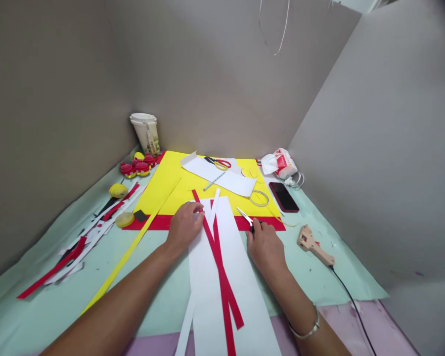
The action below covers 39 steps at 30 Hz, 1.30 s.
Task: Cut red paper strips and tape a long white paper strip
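My left hand is closed at the upper part of a red paper strip, its fingertips against the strip's edge. That strip crosses a second red strip on a long white paper sheet. A narrow white strip lies between their upper ends. To the right of the sheet, my right hand is curled around the dark handles of a pair of scissors. The blades point up and left, away from the strips; the handles are mostly hidden by my fingers.
Yellow sheets over red paper lie behind, bearing white card, other scissors, a pencil and a tape ring. Paper scraps are at left. A glue gun with cord and a phone lie right.
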Tool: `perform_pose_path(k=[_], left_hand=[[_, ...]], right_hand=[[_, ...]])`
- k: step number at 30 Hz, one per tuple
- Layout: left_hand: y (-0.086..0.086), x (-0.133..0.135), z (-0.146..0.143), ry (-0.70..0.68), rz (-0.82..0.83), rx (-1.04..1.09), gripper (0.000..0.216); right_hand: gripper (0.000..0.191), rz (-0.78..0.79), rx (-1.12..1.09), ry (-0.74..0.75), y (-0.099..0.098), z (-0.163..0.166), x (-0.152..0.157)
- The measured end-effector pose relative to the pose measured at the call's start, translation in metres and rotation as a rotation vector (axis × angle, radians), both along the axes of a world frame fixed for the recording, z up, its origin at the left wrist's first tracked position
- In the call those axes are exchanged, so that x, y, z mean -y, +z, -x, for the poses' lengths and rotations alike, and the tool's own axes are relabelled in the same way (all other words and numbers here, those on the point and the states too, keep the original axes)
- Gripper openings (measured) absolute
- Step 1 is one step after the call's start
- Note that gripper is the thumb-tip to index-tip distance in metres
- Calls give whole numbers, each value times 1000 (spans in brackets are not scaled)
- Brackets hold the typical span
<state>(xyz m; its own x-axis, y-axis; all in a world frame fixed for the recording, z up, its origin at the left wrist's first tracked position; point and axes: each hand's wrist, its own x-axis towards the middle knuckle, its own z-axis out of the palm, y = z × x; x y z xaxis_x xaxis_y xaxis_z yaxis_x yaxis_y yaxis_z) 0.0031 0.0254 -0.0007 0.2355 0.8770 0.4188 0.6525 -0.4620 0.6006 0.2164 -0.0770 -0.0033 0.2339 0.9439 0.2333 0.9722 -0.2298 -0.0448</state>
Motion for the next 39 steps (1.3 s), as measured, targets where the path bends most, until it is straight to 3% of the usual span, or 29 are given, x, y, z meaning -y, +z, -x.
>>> perform_pose_path(k=[5, 9, 12, 17, 20, 25, 36, 39], left_hand=[[3, -4, 1, 32, 27, 94, 17], [5, -5, 1, 42, 74, 179, 19], [6, -6, 1, 71, 101, 239, 24], [6, -6, 0, 94, 125, 295, 24], [6, -7, 0, 91, 134, 312, 24], [7, -7, 1, 90, 145, 328, 24], [4, -9, 0, -7, 215, 209, 25], [3, -10, -1, -58, 256, 138, 23]], right_hand=[[32, -100, -2, 48, 8, 10, 4], [26, -162, -372, 195, 11, 25, 6], [21, -59, -651, 207, 14, 29, 7], [21, 197, -838, 211, 23, 28, 14], [20, 272, -844, 232, 24, 32, 22], [25, 265, -736, 240, 22, 43, 32], [5, 266, -800, 174, 28, 51, 30], [18, 257, -844, 155, 24, 51, 24]])
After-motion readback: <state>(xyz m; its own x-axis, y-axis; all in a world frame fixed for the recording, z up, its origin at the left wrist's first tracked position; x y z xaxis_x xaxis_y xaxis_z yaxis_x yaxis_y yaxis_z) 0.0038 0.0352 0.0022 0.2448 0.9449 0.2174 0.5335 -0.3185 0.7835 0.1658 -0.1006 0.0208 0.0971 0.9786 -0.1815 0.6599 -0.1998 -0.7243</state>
